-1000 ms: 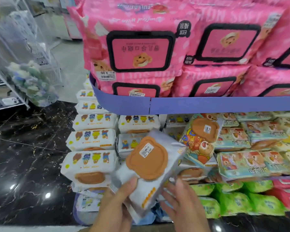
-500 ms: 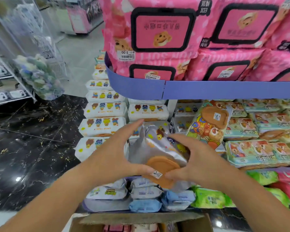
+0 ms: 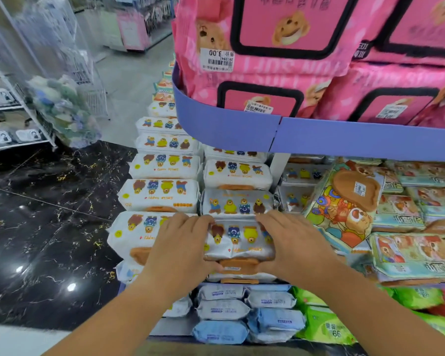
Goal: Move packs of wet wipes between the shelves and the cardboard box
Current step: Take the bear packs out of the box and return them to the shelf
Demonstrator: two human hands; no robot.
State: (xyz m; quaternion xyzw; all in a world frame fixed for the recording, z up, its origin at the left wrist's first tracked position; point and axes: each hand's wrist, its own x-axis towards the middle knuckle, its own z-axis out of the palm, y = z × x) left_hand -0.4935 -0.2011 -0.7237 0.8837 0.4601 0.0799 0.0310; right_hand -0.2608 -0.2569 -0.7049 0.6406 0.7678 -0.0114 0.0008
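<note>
The shelves fill the frame from 12 to 4 o'clock; the purple-edged upper tier carries large pink packs that overhang its lip. Below, at centre, white bear-printed packs stand in two close columns, with loose green-bordered packs heaped at 3 o'clock and blue packs on the lowest tier at 6 o'clock.

The task's pack of wet wipes sits at the front of the right-hand white column, at frame centre, resting on another pack beneath it. The left hand clasps its left end, fingers spread over the top edge; the right hand clasps the right end likewise. Both hands hold the pack, thumbs under its brown lid.

Risks noted:
- The pack lies at the very front edge of the tier. Released off-level, it may slide forward onto the blue packs below.
- The wrapper looks soft and slick; uneven pressure from either hand could skew it against the neighbouring column.
- The right forearm passes just beside the tilted colourful pack at 2 o'clock; a careless withdrawal could topple it.
- The cardboard box is probably the brown strip at 6 o'clock, but the view is too cropped to confirm.
</note>
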